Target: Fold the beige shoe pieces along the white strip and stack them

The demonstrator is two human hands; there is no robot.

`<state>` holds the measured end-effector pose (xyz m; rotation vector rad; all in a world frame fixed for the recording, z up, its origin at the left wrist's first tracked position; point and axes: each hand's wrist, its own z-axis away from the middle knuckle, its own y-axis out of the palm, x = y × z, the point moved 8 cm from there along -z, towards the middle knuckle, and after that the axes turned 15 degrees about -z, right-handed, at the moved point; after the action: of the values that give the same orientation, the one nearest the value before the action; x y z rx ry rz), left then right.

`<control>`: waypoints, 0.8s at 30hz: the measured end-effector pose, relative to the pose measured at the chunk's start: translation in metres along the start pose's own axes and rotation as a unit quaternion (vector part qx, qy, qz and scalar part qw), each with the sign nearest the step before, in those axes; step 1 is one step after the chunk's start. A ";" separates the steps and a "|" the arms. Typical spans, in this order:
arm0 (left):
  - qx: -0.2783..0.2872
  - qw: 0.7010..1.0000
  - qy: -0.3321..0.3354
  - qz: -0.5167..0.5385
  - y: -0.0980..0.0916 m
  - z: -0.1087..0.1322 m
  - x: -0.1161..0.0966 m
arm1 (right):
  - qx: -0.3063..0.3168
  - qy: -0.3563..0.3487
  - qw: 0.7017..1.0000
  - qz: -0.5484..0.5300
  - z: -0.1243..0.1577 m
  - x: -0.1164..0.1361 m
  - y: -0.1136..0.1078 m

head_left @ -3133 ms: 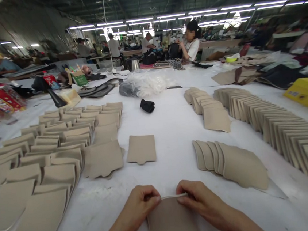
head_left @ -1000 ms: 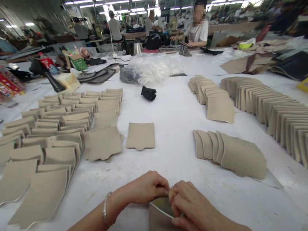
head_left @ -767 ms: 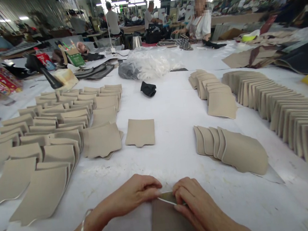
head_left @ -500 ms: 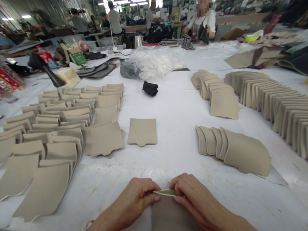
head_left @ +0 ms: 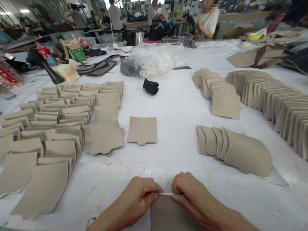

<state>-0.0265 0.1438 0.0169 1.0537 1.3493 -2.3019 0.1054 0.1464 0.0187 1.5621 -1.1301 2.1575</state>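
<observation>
At the bottom centre lies a beige panel [head_left: 173,220] with its top edge lifted toward the camera's far side. My left hand [head_left: 140,196] pinches the left end of that edge between thumb and fingers. The right end is pinched by my right hand [head_left: 191,196]. Between the hands a thin pale edge shows. Beyond them a single notched beige piece [head_left: 142,130] lies flat, beside a small pile of similar pieces [head_left: 105,136]. To the right, a fanned set of curved beige pieces [head_left: 246,151] rests on the white table surface [head_left: 173,146].
Rows of beige pieces [head_left: 55,148] cover the left side, and a long overlapping row [head_left: 285,105] runs down the right. A black item [head_left: 151,86] and a clear plastic bag [head_left: 151,60] lie farther back. A person [head_left: 207,18] is across the table.
The gap at the panel's top edge has narrowed to a thin line between my hands. Across the table, the person has turned and shifted slightly right.
</observation>
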 end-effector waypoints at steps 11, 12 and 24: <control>-0.027 0.999 0.011 -0.046 0.006 -0.009 -0.015 | -0.007 -0.025 0.999 0.031 0.001 0.006 -0.003; -0.034 0.998 0.011 -0.044 0.007 -0.010 -0.016 | -0.008 -0.027 0.999 0.033 0.002 0.006 -0.003; -0.023 0.999 0.025 -0.040 0.018 -0.015 -0.024 | -0.025 -0.040 0.998 0.051 0.004 0.007 -0.006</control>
<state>0.0067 0.1445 0.0176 1.0696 1.4814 -2.3032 0.1089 0.1455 0.0282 1.6136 -1.3062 2.1287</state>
